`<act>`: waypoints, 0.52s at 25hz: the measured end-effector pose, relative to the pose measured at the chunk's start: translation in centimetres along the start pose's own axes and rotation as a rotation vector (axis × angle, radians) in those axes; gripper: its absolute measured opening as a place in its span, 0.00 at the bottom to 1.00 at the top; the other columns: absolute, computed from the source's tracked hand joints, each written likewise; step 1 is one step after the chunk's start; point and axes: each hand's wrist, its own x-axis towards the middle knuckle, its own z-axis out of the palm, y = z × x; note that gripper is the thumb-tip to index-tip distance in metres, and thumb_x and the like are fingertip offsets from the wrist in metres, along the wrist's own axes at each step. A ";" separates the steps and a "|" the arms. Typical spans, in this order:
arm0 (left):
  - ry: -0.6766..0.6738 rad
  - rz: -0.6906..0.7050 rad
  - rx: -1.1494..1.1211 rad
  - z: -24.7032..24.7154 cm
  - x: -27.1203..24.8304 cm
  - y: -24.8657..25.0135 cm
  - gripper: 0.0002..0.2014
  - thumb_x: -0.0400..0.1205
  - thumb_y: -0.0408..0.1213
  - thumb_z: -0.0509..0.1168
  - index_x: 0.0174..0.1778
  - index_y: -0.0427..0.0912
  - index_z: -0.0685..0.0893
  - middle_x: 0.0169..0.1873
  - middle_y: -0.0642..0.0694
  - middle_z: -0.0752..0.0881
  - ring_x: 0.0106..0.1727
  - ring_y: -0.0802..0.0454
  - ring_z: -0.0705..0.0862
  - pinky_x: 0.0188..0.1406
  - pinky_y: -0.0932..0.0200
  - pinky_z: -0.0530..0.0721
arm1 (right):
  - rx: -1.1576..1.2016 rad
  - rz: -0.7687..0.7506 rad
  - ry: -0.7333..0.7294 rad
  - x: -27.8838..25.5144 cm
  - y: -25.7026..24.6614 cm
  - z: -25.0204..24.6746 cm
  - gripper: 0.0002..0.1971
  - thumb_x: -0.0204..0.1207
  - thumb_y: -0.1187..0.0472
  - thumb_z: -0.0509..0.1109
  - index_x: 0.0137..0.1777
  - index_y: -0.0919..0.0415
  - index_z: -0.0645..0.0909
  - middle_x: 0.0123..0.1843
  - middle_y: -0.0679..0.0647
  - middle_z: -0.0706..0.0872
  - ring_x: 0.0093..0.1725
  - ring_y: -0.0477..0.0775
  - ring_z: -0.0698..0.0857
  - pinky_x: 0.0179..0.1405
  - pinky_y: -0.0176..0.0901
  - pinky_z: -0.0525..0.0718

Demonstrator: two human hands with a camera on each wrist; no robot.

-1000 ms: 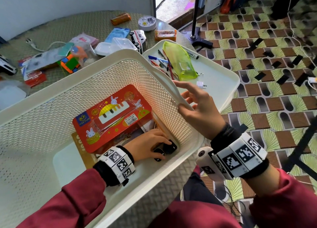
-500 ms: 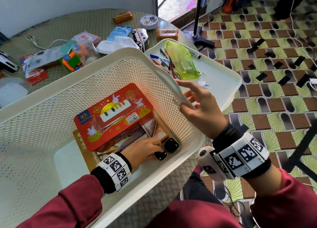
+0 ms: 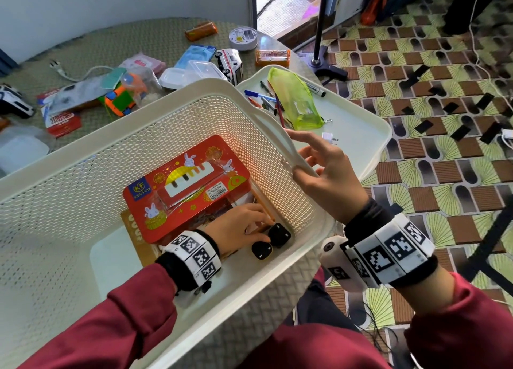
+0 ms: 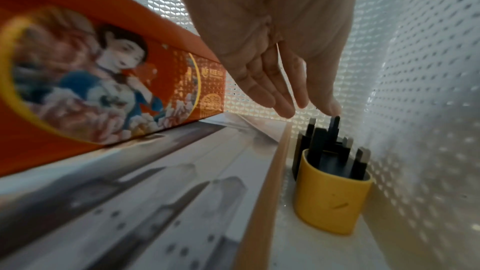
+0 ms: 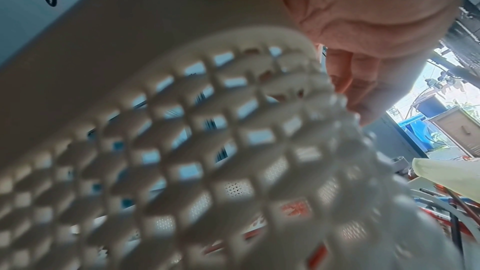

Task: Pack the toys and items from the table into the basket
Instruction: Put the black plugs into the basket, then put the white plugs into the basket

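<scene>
The white mesh basket (image 3: 166, 119) holds a red box with rabbits (image 3: 188, 185) lying on flat packs. Two black and yellow plug adapters (image 3: 262, 249) stand in its near right corner. My left hand (image 3: 241, 227) is down inside, fingers straight, the tips just touching them. In the left wrist view the left hand (image 4: 285, 69) reaches a fingertip to a prong of the yellow adapter (image 4: 330, 196), beside the red box (image 4: 91, 89). My right hand (image 3: 324, 174) holds the basket's right rim, thumb inside and fingers outside. The right wrist view shows the right hand (image 5: 363, 17) over the basket wall (image 5: 207, 151).
To the right is a white tray (image 3: 361, 146) with a green pouch (image 3: 294, 102), pens (image 3: 263, 96) and a small white plug (image 3: 329, 139). Behind the basket the table carries a white toy car (image 3: 230, 63), an orange toy truck (image 3: 122, 99), clear containers (image 3: 191, 73) and packets.
My left hand has lifted off the two adapters and straightened; they now stand uncovered by the basket wall. My right hand has stayed on the rim.
</scene>
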 end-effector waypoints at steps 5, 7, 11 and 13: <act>-0.077 -0.002 0.031 0.2 1.1 0.5 0.17 0.77 0.38 0.72 0.63 0.42 0.85 0.56 0.56 0.80 0.56 0.60 0.78 0.58 0.67 0.75 | 0.001 0.003 0.016 -0.1 0.1 0.0 0.26 0.73 0.72 0.69 0.71 0.54 0.75 0.38 0.44 0.79 0.36 0.41 0.80 0.30 0.27 0.80; -0.033 -0.004 0.018 -0.5 0.7 0.7 0.16 0.78 0.39 0.72 0.62 0.46 0.85 0.53 0.61 0.79 0.52 0.69 0.77 0.56 0.66 0.77 | -0.004 0.001 0.022 -0.1 0.2 0.1 0.26 0.73 0.72 0.69 0.71 0.54 0.75 0.38 0.43 0.79 0.36 0.40 0.80 0.30 0.26 0.80; 0.135 -0.053 0.027 -3.5 0.2 2.4 0.11 0.81 0.40 0.68 0.58 0.48 0.86 0.47 0.68 0.78 0.45 0.67 0.80 0.46 0.65 0.81 | -0.005 0.002 0.030 0.0 0.2 0.2 0.23 0.75 0.69 0.69 0.70 0.54 0.76 0.37 0.42 0.80 0.35 0.39 0.81 0.29 0.26 0.80; 0.251 -0.017 0.038 -5.5 0.2 3.8 0.10 0.81 0.39 0.67 0.57 0.46 0.87 0.47 0.62 0.83 0.44 0.66 0.82 0.42 0.71 0.79 | -0.046 -0.032 0.013 0.2 0.1 -0.2 0.18 0.78 0.62 0.68 0.69 0.56 0.77 0.38 0.41 0.81 0.35 0.39 0.82 0.29 0.27 0.81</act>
